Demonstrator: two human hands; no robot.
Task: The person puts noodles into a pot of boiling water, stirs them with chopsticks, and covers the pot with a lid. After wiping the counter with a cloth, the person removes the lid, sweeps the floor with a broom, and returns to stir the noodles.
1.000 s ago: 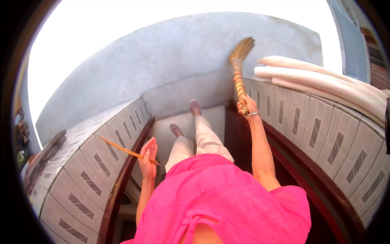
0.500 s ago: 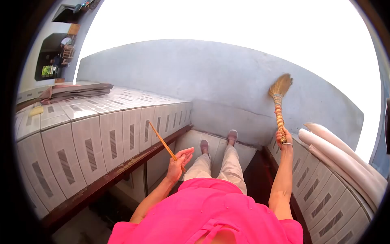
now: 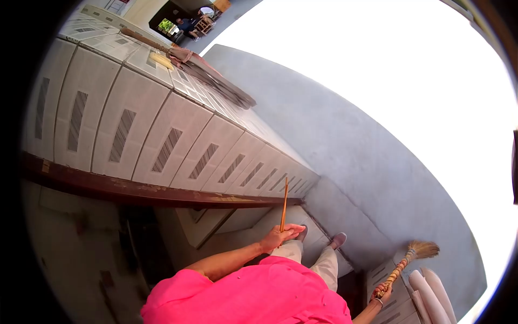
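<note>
My left hand (image 3: 276, 237) is closed around a pair of slim wooden chopsticks (image 3: 284, 205), pointing upward, with some fingers stretched to the right. Beyond their tips lies the tiled side of the long counter (image 3: 202, 156). Low on the right, my right hand (image 3: 383, 293) grips the braided handle of a straw hand broom (image 3: 402, 264). Its bristles fan up and right in front of the grey wall (image 3: 350, 135); whether they touch it I cannot tell.
Folded grey-pink cloth (image 3: 210, 78) and a yellowish object (image 3: 161, 60) lie on the tiled counter. Pale rolls (image 3: 431, 294) rest on the right-hand ledge beside the broom. A dark red edge (image 3: 135, 193) runs under the counter. A person (image 3: 187, 27) sits far off at upper left.
My view has turned left and tilted, so more of the counter shows. The broom has come down toward the right ledge. The chopsticks stay in my left hand, now more upright.
</note>
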